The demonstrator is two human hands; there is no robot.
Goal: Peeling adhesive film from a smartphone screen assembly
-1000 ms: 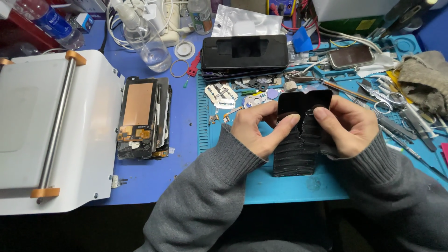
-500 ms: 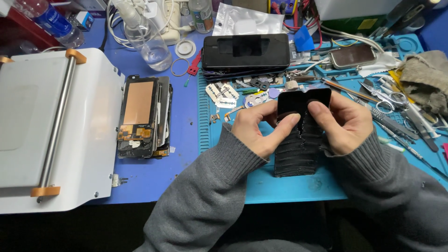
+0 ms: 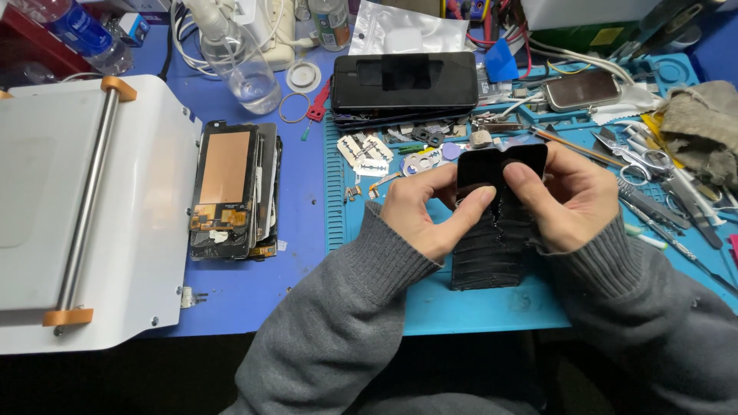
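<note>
Both hands hold a black phone screen panel (image 3: 492,246) upright over the teal work mat (image 3: 477,307). Its lower face looks wrinkled with a dark film or glue. My left hand (image 3: 423,211) grips the panel's left side, thumb pressed on its upper face. My right hand (image 3: 569,196) grips the right side, thumb also on the upper face beside the left thumb. Grey sleeves cover both forearms.
A stack of opened phone screens (image 3: 231,192) lies left of the mat. A white machine (image 3: 84,215) with a metal bar fills the left. A black phone (image 3: 406,81), razor blades (image 3: 365,154), a clear bottle (image 3: 246,65), tweezers and tools (image 3: 661,184) and a rag (image 3: 703,127) crowd the back and right.
Both hands stay on the panel with only small shifts of the thumbs on its upper face. Nothing else has moved.
</note>
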